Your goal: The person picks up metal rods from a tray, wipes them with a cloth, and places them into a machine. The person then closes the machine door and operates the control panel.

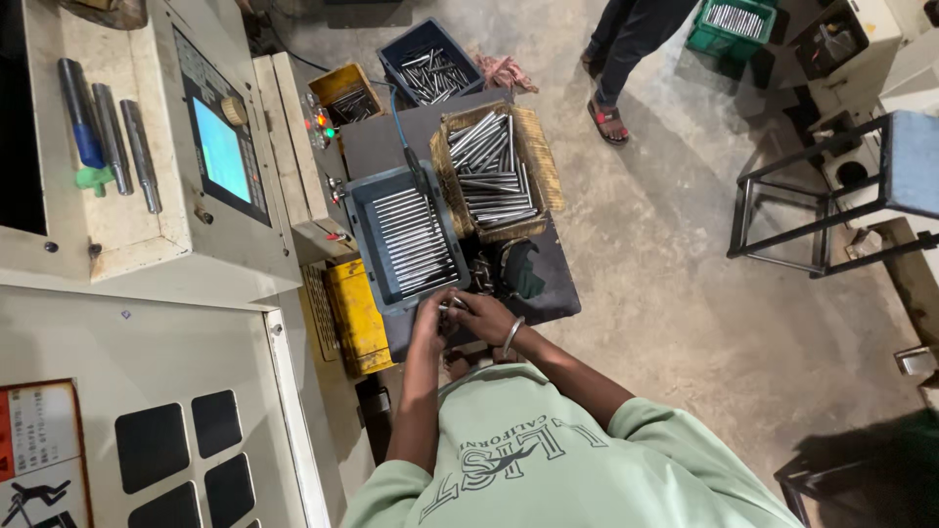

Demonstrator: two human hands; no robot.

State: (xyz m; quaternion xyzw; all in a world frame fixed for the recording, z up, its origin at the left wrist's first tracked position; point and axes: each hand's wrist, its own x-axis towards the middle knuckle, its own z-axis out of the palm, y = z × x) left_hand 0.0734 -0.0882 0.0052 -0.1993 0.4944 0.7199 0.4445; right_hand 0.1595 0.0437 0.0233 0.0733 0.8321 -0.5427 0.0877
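My left hand (433, 321) and my right hand (486, 315), with a metal bangle on its wrist, meet at the near edge of a dark table (553, 284). Both are closed on a short metal rod (453, 305) held between them. Just beyond the hands lies a grey-blue tray (364, 235) with several metal rods laid side by side. A wicker basket (541, 147) to the right of the tray holds a loose heap of the same rods.
A beige machine with a lit screen (221, 149) and three rods on its top fills the left. A yellow box (358, 315) sits beside my left arm. A blue crate (430, 66) of rods, another person's legs (626, 49) and a black metal frame (831, 205) stand farther off.
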